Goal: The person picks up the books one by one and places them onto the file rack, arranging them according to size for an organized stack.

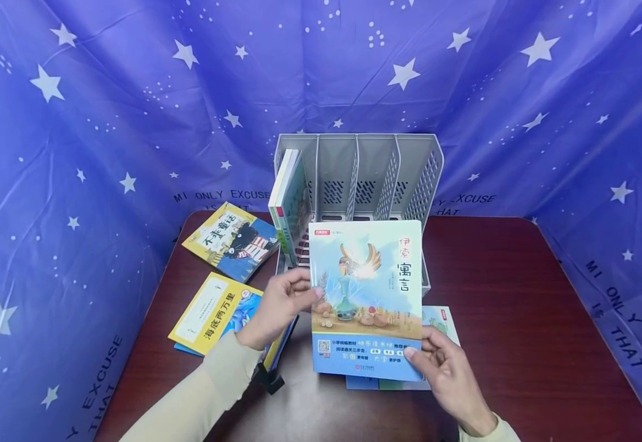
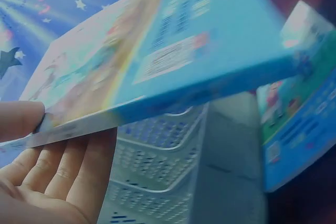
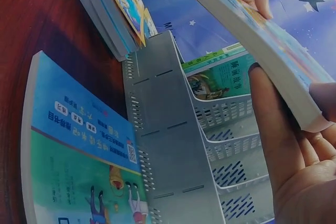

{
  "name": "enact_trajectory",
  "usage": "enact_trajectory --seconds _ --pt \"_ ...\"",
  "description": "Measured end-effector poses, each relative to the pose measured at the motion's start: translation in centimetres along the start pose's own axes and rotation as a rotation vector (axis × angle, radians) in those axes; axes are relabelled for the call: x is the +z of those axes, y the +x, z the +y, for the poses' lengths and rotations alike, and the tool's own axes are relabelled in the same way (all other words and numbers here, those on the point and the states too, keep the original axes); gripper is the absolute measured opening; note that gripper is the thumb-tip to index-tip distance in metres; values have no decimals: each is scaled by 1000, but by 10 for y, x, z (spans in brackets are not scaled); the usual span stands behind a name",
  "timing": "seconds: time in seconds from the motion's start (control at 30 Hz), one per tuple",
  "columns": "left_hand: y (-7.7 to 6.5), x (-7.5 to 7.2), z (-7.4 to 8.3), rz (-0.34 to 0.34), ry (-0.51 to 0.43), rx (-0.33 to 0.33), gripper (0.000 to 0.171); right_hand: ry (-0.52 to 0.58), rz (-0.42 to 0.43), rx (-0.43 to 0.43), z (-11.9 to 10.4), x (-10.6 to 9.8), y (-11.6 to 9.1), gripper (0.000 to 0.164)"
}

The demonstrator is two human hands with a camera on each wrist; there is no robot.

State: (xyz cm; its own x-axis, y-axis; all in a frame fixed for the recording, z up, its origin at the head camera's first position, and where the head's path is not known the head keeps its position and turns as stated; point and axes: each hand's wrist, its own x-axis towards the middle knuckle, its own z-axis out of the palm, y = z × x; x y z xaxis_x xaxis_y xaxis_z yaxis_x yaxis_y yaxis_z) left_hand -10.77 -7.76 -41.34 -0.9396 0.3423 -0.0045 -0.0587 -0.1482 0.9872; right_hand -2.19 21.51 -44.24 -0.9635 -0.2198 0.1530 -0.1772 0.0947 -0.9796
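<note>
Both hands hold a paperback book (image 1: 366, 288) upright in front of a grey rack, its bird-and-vase cover facing the head camera. The left hand (image 1: 279, 304) pinches the left edge, thumb on the cover. On the lower right edge the right hand (image 1: 445, 371) grips, thumb over the blue band at the bottom. The left wrist view catches the book's blue lower end (image 2: 220, 40) blurred, with the left fingers (image 2: 63, 174) spread beneath it. In the right wrist view the white page edge (image 3: 262, 61) lies between the right thumb and fingers.
The grey rack (image 1: 376, 144) has several slots; books (image 1: 290, 202) stand in the leftmost. Left on the dark red table (image 1: 498, 276) lie a black-cat book (image 1: 238, 242) and a yellow-covered stack (image 1: 199, 313). Another blue-and-green book (image 3: 84, 145) lies partly behind the held one. A starry curtain surrounds the table.
</note>
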Motion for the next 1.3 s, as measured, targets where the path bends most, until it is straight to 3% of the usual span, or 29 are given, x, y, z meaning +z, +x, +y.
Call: enact_trajectory --seconds 0.33,0.53,0.73,0.9,1.13,1.3 --pt "21 -11 32 47 25 60 27 25 -49 -18 7 0 -5 24" --pt "23 -14 39 51 38 35 25 32 -54 -4 13 3 -12 21" --pt "15 -14 39 35 82 -38 24 36 -49 10 24 2 -18 19" --pt "5 -11 37 6 158 -61 23 56 -59 90 35 2 -24 23" --pt "-8 -5 35 52 286 5 17 -63 23 193 37 7 -24 18" --pt "-18 -1 38 66 284 77 16 -140 74 243 36 8 -20 17"
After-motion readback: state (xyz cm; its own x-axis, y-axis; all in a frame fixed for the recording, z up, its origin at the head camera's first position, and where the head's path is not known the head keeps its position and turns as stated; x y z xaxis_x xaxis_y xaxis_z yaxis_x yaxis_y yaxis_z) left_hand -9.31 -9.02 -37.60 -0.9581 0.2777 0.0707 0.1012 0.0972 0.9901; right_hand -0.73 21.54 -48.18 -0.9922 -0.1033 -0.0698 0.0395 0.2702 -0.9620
